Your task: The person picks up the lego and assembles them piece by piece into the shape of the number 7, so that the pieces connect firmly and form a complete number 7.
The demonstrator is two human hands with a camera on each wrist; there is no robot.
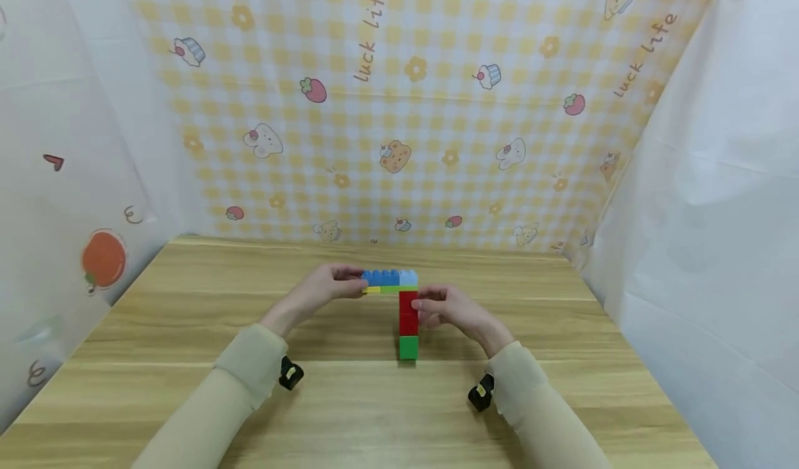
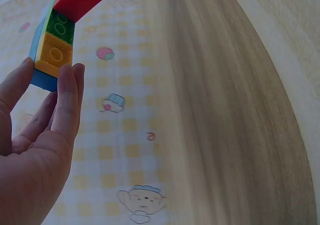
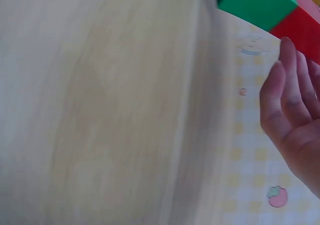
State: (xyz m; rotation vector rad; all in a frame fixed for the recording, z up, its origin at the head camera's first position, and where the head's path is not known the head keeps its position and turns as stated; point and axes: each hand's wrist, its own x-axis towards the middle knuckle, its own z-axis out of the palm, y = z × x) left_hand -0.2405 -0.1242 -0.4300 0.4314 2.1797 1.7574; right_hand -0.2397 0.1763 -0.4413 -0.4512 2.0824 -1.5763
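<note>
A structure of toy building bricks is in the middle of the head view. Its column has a green brick (image 1: 408, 347) at the bottom and red bricks (image 1: 408, 323) above. From the top, an arm reaches left, with a blue brick (image 1: 383, 278) and a light blue brick (image 1: 408, 277) over yellow and light green ones. My left hand (image 1: 324, 290) pinches the arm's free end, its thumb and fingers on opposite sides in the left wrist view. At the column's right, my right hand (image 1: 458, 313) holds the red part by the fingertips. Whether the column touches the table cannot be told.
The wooden table (image 1: 337, 413) spreads around the bricks. Behind it hangs a yellow checked cloth (image 1: 449, 122) with printed pictures, and pale sheets (image 1: 705, 177) stand at both sides. A black device (image 1: 480, 394) sits at each wrist.
</note>
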